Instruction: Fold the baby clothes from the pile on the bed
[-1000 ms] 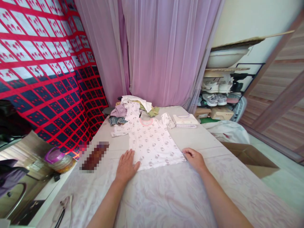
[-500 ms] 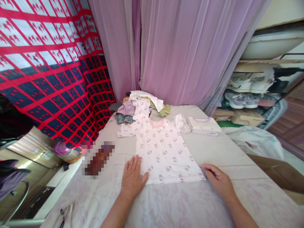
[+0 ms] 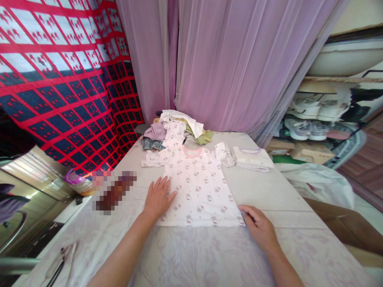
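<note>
One shirt [image 3: 199, 187], left hand [image 3: 157, 199], right hand [image 3: 261, 226] at edges, bare sheet [image 3: 191, 255] below

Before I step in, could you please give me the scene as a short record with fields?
Garment: white patterned shirt with a pink neckline, spread flat
Left hand: left hand, palm down, at the shirt's left edge
Right hand: right hand, curled at the lower-right corner; grip unclear
Beside the right sleeve: folded white garment
Far end: clothes pile, before the purple curtain
Surface: pale patterned sheet
</note>
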`<state>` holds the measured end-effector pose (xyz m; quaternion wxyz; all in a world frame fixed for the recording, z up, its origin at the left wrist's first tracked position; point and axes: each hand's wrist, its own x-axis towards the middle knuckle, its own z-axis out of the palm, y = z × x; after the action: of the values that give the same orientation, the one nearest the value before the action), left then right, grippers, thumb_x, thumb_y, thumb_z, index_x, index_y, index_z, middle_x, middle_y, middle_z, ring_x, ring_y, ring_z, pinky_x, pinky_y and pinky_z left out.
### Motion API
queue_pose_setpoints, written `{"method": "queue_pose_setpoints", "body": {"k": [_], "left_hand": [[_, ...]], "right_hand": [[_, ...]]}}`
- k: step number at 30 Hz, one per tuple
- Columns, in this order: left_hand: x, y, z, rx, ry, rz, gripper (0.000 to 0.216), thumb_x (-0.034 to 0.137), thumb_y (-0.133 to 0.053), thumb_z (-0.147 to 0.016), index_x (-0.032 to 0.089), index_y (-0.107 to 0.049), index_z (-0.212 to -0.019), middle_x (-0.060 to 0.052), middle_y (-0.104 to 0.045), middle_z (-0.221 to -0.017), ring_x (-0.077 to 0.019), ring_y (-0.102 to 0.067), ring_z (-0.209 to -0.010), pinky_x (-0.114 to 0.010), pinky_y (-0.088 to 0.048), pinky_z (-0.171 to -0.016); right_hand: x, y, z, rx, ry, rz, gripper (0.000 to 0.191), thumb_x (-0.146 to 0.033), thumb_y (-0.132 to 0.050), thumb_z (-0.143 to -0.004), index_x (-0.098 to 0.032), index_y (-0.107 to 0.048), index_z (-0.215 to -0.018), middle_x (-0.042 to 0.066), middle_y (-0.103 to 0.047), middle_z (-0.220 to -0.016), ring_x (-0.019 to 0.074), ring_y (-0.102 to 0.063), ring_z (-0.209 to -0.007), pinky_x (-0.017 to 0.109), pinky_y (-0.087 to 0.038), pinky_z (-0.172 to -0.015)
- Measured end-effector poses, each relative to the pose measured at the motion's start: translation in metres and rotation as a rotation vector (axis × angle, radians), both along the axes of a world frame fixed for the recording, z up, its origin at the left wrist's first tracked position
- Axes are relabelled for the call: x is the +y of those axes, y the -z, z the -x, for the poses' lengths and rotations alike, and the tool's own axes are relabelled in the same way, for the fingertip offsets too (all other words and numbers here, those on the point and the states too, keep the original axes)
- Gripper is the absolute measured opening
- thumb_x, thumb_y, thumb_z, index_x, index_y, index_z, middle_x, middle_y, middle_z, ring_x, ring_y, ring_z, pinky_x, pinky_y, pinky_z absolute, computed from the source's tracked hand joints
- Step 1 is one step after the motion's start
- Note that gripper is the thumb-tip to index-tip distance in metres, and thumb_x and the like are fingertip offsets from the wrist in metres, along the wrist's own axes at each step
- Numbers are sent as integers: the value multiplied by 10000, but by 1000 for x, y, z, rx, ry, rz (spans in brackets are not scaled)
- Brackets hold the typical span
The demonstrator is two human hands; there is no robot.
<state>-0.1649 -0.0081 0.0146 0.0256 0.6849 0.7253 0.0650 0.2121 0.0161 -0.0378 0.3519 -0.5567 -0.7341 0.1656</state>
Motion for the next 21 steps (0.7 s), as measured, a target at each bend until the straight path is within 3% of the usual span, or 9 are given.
{"method": "queue_pose_setpoints", "body": {"k": [5,9,12,17,19,21], "left_hand": [[17,13,4,13,8,111,694,587,-298,-907,192,-276,-1477,-93,-252,-1538,-308,-190,-1420,-545,-107,-1128],[4,19,17,25,-2,121,717,591,-302,-903,168,-268,-1481,-95,-230,-1542,-299,-175,-1425,-532,-113,-1133],[-10,19,25,11,81,89,699,592,-334,-894,186,-320,-1463,-95,-245,-1537,-304,-184,-1422,-527,-125,-1136],[-37,7,17,-114,378,90,730,636,-462,-832,286,-322,-1458,-63,-228,-1546,-279,-192,-1423,-491,-119,-1151],[-44,0,10,-150,438,142,770,617,-561,-778,306,-339,-1447,-52,-302,-1522,-267,-278,-1395,-479,-127,-1157],[-47,-6,6,-168,407,150,671,508,-592,-784,312,-417,-1401,-37,-421,-1461,-244,-393,-1335,-453,-183,-1152]], "right_hand": [[0,0,-1,-12,-88,-40,328,-292,-421,-792,-268,-720,-925,51,-713,-952,220,-646,-919,384,-516,-845],[-4,-5,-2,-22,-143,-30,309,-294,-448,-805,-279,-731,-928,61,-697,-1002,223,-631,-958,392,-507,-866],[-6,-14,3,-28,-163,12,275,-332,-480,-812,-274,-735,-895,71,-690,-1015,227,-624,-966,385,-505,-862],[4,-48,25,109,-74,-15,269,-405,-498,-825,-227,-698,-800,94,-672,-1052,219,-632,-951,335,-515,-819],[12,-66,39,252,-46,13,294,-429,-482,-836,-210,-677,-861,98,-676,-1033,193,-652,-836,290,-533,-692],[19,-85,54,398,-28,102,342,-447,-461,-857,-197,-641,-1005,70,-695,-855,151,-632,-622,243,-495,-519]]}}
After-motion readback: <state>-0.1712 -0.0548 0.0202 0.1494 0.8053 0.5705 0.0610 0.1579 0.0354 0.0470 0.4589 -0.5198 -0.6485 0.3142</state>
